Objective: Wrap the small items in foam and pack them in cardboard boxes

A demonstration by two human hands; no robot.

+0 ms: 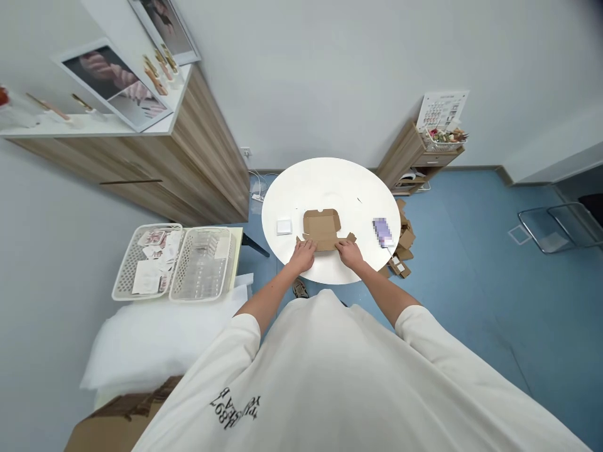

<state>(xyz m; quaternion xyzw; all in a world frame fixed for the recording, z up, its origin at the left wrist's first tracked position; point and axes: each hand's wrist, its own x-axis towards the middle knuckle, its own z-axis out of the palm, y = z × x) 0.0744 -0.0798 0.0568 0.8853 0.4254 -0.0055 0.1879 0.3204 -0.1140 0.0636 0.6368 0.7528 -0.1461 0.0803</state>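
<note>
A flat, unfolded brown cardboard box blank point(322, 227) lies on the round white table point(330, 182) in front of me. My left hand point(302, 256) rests on its near left flap with the fingers curled down onto the card. My right hand point(349, 253) presses its near right flap, fingers bent onto it as well. A small white square object point(284, 226) lies to the left of the blank. A blurred purple item point(383, 231) lies on the table to the right.
Two white mesh baskets point(175, 260) with small packets stand on a surface at my left, above a white cushion point(155, 342). Several folded cardboard boxes point(402, 246) lie on the blue floor right of the table. A wooden cabinet point(188, 157) stands at the left wall.
</note>
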